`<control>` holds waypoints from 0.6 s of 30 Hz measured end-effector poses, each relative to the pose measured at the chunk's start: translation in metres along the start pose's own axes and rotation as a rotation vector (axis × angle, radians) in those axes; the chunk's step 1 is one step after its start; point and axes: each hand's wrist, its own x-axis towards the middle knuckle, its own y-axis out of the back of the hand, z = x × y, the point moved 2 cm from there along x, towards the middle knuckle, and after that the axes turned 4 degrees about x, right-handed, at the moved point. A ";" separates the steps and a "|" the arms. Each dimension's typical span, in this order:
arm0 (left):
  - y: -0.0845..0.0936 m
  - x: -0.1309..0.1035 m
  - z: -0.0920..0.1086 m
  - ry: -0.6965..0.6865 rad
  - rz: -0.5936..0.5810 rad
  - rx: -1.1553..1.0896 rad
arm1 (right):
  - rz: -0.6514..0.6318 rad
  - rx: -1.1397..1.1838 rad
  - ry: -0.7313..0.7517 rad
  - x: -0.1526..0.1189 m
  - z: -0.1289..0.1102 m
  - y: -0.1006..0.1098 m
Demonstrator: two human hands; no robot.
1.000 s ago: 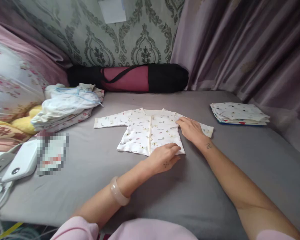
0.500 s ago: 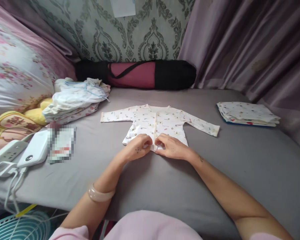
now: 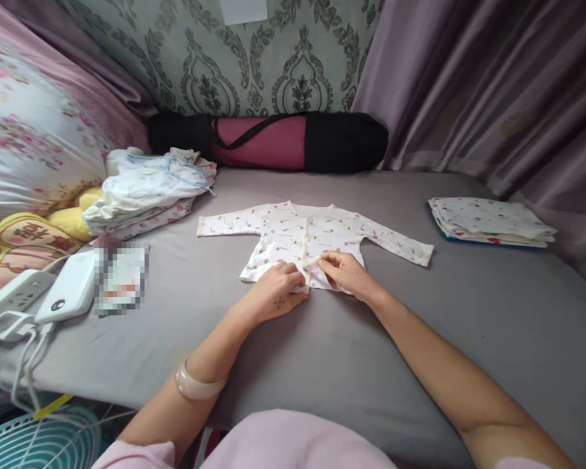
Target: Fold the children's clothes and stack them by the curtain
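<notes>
A small white baby shirt (image 3: 283,238) with a scattered print lies face up, both sleeves spread out to the sides. Its front placket runs down the middle. My right hand (image 3: 346,273) pinches the lower corner of the right front panel, which is lifted and folded back a little. At the bottom hem, left of the placket, my left hand (image 3: 280,290) has its fingers curled closed on the shirt's edge. The fingertips of the left hand are partly hidden.
A grey sheet (image 3: 400,365) covers the surface. Folded clothes (image 3: 491,221) are stacked at the right, a looser clothes pile (image 3: 146,189) at the left. A white power bank (image 3: 68,286), power strip (image 3: 17,296) and cables lie front left. A long black-and-maroon bag (image 3: 264,140) lies along the wall.
My right hand has risen slightly up and to the right, lifting the corner of the front panel. My left hand has shifted a little right along the hem.
</notes>
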 end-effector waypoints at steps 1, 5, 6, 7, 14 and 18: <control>0.000 0.001 0.002 -0.003 0.000 0.024 | 0.002 0.003 0.002 -0.001 -0.001 0.000; -0.004 0.003 0.009 0.014 -0.005 0.085 | 0.001 0.003 0.047 -0.002 -0.006 0.000; -0.005 0.003 0.010 0.020 0.013 0.074 | 0.000 -0.007 0.064 -0.003 -0.007 0.000; -0.006 0.003 0.011 0.029 0.046 0.049 | -0.003 -0.024 0.083 -0.003 -0.008 0.000; -0.012 0.003 0.012 0.046 0.076 -0.188 | -0.074 -0.189 0.197 -0.002 -0.007 -0.001; -0.004 0.003 0.015 0.035 0.011 -0.264 | -0.183 -0.309 0.237 -0.004 -0.006 -0.003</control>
